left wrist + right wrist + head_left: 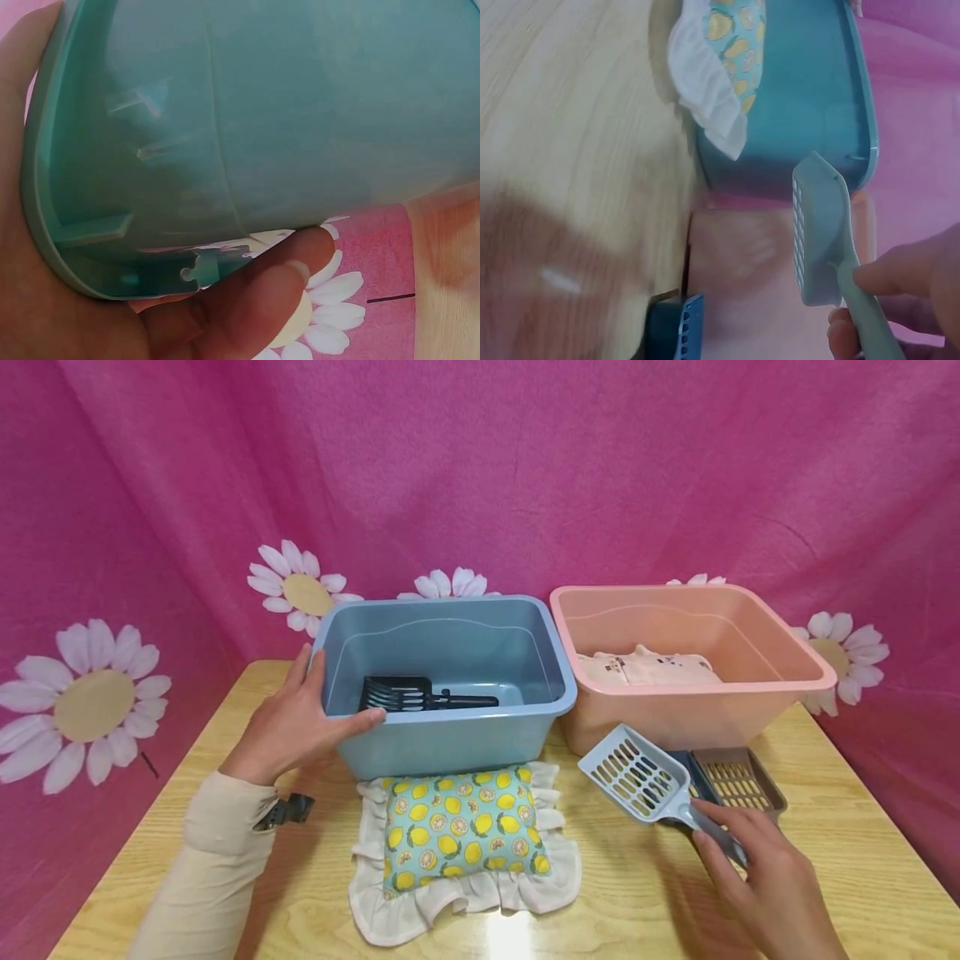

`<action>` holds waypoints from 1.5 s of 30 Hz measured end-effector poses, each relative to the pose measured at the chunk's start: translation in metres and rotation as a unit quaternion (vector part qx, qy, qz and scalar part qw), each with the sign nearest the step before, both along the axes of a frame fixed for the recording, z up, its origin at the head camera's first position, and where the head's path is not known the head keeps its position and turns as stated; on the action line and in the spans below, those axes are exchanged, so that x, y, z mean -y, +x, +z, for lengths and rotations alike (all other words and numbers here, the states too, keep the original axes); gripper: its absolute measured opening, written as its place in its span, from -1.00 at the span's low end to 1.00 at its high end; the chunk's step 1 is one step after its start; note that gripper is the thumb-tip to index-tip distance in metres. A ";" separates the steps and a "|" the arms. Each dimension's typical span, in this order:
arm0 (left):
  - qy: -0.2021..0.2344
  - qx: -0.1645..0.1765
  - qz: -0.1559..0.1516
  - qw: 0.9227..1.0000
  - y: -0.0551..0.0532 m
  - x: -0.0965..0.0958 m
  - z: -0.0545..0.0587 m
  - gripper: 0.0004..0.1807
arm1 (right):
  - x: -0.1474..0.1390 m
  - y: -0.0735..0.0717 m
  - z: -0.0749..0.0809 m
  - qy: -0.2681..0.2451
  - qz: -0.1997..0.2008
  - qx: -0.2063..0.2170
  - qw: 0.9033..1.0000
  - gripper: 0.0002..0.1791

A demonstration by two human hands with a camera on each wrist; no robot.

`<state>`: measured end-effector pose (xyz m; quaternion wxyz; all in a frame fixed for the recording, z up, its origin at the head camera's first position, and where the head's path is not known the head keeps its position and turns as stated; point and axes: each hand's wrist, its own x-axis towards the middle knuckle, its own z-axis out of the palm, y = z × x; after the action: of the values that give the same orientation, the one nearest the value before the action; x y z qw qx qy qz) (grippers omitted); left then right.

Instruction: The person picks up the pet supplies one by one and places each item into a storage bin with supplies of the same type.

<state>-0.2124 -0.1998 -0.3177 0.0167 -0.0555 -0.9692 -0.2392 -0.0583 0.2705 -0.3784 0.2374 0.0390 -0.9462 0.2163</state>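
My left hand (285, 727) grips the near-left corner of the blue litter box (450, 739), thumb along the front rim and fingers against the left side. Inside that box lies a black litter scoop (442, 701). With my right hand (776, 868) I hold a light grey-blue litter scoop (681, 803) by its handle, its slotted head pointing to the upper left, raised in front of the pink litter box (675, 718). In the right wrist view the thumb presses along the scoop's handle (866, 319) while the fingers curl underneath.
A ruffled lemon-print cushion (465, 839) lies before the blue box. On the table (622, 918), a navy scoop (701, 777) and a brown scoop (767, 777) lie before the pink box, which contains a pale printed cloth item (663, 671). A pink flowered curtain (480, 477) hangs behind.
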 end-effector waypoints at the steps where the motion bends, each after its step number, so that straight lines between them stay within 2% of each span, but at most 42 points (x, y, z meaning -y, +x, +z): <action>1: -0.001 0.001 0.001 1.000 0.000 0.000 0.000 0.36 | 0.000 0.001 0.001 -0.004 0.004 -0.005 1.000 -0.58; 6: -0.002 0.011 0.006 1.000 0.001 0.001 0.000 0.37 | 0.002 0.004 0.006 -0.014 0.012 -0.018 1.000 -0.56; 13: 0.005 -0.001 0.005 1.000 0.000 0.002 0.001 0.35 | 0.005 0.007 0.012 -0.030 0.020 -0.032 0.999 -0.55; 24: 0.010 -0.003 0.004 1.000 0.000 0.000 -0.001 0.34 | 0.011 0.013 0.022 -0.041 0.026 -0.034 0.998 -0.50; 29: 0.013 -0.007 0.005 1.000 0.001 0.000 -0.002 0.33 | 0.013 0.013 0.027 -0.042 0.060 -0.048 0.996 -0.45; 34: 0.011 -0.006 0.005 1.000 0.001 0.000 -0.001 0.33 | 0.015 0.012 0.034 -0.048 0.113 -0.076 0.990 -0.42; 37: 0.011 -0.009 0.003 1.000 0.001 0.000 -0.002 0.32 | 0.017 0.011 0.037 -0.046 0.125 -0.081 0.988 -0.42; 45: 0.009 -0.009 0.002 1.000 0.001 -0.001 -0.001 0.32 | 0.025 0.004 0.050 -0.049 0.144 -0.064 0.986 -0.43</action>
<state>-0.2117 -0.1990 -0.3189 0.0268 -0.0555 -0.9669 -0.2475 -0.0540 0.2455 -0.3287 0.2649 0.1771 -0.9018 0.2919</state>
